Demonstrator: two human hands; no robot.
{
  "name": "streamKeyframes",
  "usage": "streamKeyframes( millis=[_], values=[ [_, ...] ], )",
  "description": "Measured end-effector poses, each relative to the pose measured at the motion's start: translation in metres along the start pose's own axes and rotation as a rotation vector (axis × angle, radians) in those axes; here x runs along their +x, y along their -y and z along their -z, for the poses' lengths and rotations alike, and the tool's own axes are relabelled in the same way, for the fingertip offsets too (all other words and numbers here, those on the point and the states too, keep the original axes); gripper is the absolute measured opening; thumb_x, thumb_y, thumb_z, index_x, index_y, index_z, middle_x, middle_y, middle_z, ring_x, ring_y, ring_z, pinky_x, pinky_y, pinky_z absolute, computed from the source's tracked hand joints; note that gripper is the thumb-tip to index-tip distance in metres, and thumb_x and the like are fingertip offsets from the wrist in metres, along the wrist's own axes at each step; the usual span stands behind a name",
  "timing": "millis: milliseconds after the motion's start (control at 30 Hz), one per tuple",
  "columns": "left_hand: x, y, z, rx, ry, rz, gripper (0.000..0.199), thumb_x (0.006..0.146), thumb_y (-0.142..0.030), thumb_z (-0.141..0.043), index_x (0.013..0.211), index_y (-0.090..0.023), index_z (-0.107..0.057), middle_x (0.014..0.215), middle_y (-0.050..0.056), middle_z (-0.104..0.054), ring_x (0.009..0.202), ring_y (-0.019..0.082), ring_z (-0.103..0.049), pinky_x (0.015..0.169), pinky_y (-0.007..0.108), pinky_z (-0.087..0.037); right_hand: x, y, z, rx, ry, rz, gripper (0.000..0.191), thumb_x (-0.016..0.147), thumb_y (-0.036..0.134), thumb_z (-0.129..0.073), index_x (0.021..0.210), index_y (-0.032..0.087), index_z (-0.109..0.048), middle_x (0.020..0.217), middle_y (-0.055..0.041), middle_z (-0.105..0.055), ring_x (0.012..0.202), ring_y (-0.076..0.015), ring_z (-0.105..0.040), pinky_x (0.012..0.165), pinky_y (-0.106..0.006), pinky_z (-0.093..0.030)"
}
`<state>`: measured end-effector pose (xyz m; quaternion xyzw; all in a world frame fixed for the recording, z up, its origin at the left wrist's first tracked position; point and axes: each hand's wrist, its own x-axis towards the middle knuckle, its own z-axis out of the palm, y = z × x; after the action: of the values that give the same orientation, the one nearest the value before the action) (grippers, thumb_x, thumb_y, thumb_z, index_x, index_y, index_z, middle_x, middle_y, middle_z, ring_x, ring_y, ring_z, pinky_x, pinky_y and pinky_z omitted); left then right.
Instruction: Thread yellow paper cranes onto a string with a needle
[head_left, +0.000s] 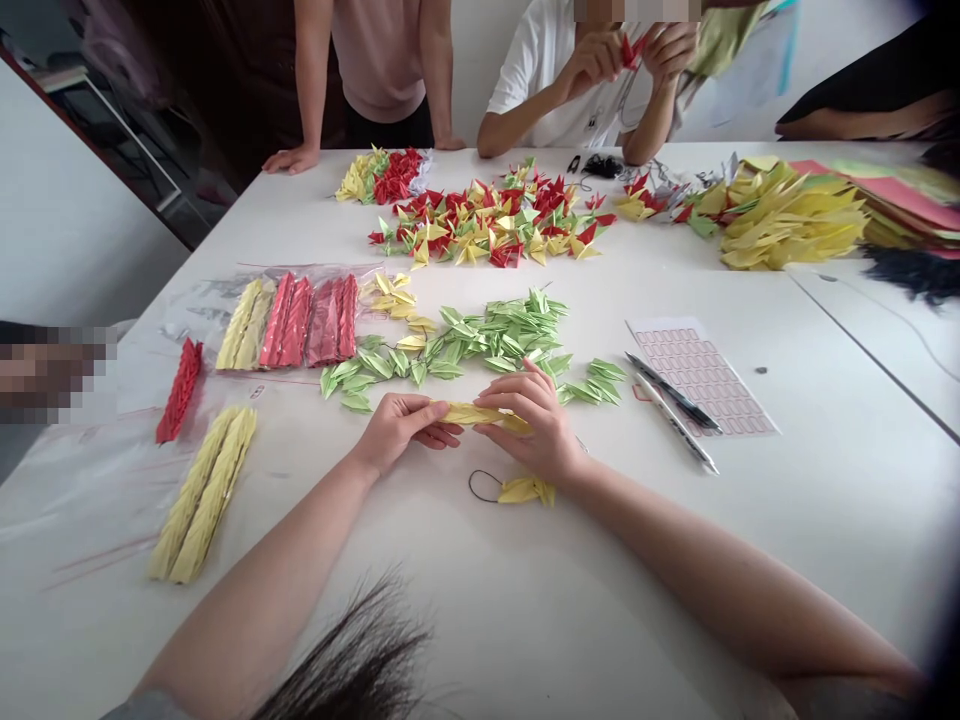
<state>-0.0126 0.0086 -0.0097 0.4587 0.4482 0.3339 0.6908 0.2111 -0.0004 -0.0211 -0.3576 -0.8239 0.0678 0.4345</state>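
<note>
My left hand (401, 430) and my right hand (536, 425) both pinch a tight yellow strand of stacked folded paper cranes (472, 413), holding it level above the white table (450, 600). Just below my right hand lies a loose yellow paper crane (521, 490) with a black cord loop (484, 485) trailing from it. A scattered heap of pale green paper cranes (480, 345) sits just beyond my fingers. The cord's upper end is hidden under my right hand.
Left of my hands lie two long yellow crane strands (202, 495) and a red strand (180, 390). Further strands sit on a plastic bag (292, 320). Red-and-yellow cranes (487, 225) and yellow paper (787, 215) lie beyond. Pens (675, 405) rest on a printed sheet (697, 375). Co-workers stand along the far edge.
</note>
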Motion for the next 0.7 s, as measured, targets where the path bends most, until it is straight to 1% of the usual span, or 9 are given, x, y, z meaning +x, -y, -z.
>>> streamKeyframes(
  millis=[167, 267, 367, 467, 567, 700],
  values=[
    [-0.003, 0.001, -0.013, 0.011, -0.088, -0.042, 0.049, 0.074, -0.056, -0.076, 0.091, -0.01, -0.078, 0.085, 0.015, -0.078, 0.072, 0.023, -0.076, 0.063, 0.027, -0.058, 0.001, 0.0, -0.002, 0.003, -0.042, -0.023, 0.013, 0.091, 0.032, -0.068, 0.102, 0.026, -0.066, 0.093, -0.0032, -0.074, 0.09, -0.0204, -0.069, 0.111, -0.049, -0.038],
    [-0.004, 0.002, -0.017, 0.024, -0.111, -0.067, 0.05, 0.077, -0.058, -0.073, 0.091, -0.01, -0.078, 0.087, 0.015, -0.078, 0.077, 0.025, -0.076, 0.067, 0.029, -0.059, 0.001, -0.001, -0.004, 0.01, -0.026, -0.038, 0.02, 0.09, 0.035, -0.069, 0.106, 0.025, -0.065, 0.093, -0.003, -0.074, 0.091, -0.0204, -0.069, 0.112, -0.049, -0.039],
    [-0.004, 0.005, -0.018, 0.048, -0.077, -0.077, 0.052, 0.078, -0.06, -0.071, 0.093, -0.011, -0.078, 0.089, 0.014, -0.078, 0.081, 0.026, -0.076, 0.067, 0.029, -0.058, 0.003, -0.001, -0.005, 0.018, 0.035, -0.024, 0.028, 0.09, 0.036, -0.068, 0.114, 0.025, -0.063, 0.096, -0.0038, -0.073, 0.093, -0.0205, -0.069, 0.111, -0.048, -0.04],
    [-0.003, 0.007, -0.019, 0.064, -0.037, -0.082, 0.053, 0.079, -0.062, -0.069, 0.093, -0.011, -0.078, 0.089, 0.014, -0.078, 0.086, 0.026, -0.076, 0.067, 0.028, -0.057, 0.005, 0.001, -0.006, 0.03, 0.079, -0.014, 0.023, 0.093, 0.036, -0.065, 0.113, 0.025, -0.064, 0.091, -0.0031, -0.073, 0.088, -0.0198, -0.07, 0.11, -0.048, -0.042],
    [-0.003, 0.007, -0.018, 0.07, -0.01, -0.08, 0.053, 0.081, -0.063, -0.067, 0.094, -0.012, -0.078, 0.091, 0.013, -0.078, 0.087, 0.026, -0.076, 0.067, 0.027, -0.056, 0.005, 0.002, -0.007, 0.042, 0.071, -0.022, 0.021, 0.094, 0.035, -0.063, 0.112, 0.025, -0.066, 0.085, -0.0027, -0.072, 0.081, -0.019, -0.07, 0.11, -0.049, -0.042],
    [-0.003, 0.004, -0.017, 0.076, 0.031, -0.058, 0.052, 0.081, -0.062, -0.067, 0.091, -0.012, -0.078, 0.091, 0.014, -0.078, 0.085, 0.025, -0.076, 0.065, 0.026, -0.055, 0.003, 0.002, -0.009, 0.075, 0.056, -0.017, 0.02, 0.093, 0.033, -0.065, 0.111, 0.024, -0.068, 0.085, -0.0028, -0.072, 0.078, -0.0181, -0.069, 0.11, -0.05, -0.043]
  ],
)
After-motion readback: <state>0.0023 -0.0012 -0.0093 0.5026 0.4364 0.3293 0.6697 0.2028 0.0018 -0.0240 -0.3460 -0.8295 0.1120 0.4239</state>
